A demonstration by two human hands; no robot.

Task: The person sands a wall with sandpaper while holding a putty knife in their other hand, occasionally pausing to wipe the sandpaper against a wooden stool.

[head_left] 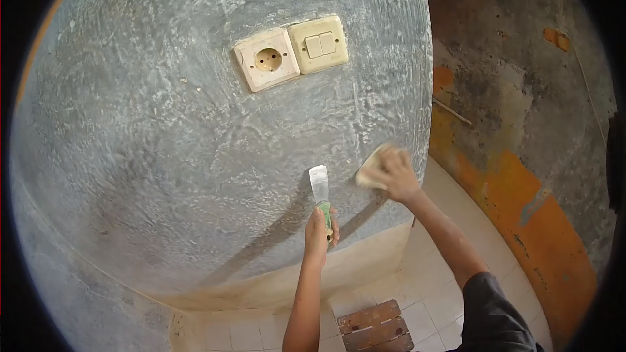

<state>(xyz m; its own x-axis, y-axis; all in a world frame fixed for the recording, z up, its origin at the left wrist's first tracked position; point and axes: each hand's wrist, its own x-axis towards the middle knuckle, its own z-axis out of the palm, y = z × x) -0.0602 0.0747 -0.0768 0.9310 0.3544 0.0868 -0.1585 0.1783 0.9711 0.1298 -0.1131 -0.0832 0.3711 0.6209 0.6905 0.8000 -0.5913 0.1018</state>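
My left hand (318, 236) is wrapped round the green handle of a putty knife (319, 186), its metal blade pointing up in front of the grey wall (195, 156). To the right of it, my right hand (399, 173) is spread over a pale beige sheet (370, 171) against the wall, near the wall's right edge. Motion blurs these fingers and the sheet, and I cannot tell whether it is sandpaper or cloth. The wall's surface is rough and streaked with whitish marks.
A socket (268, 60) and a double light switch (319, 45) sit side by side on the wall above my hands. Below, a slatted wooden stool (375, 327) stands on pale floor tiles (424, 316). At right is another wall (508, 182) with patchy orange paint.
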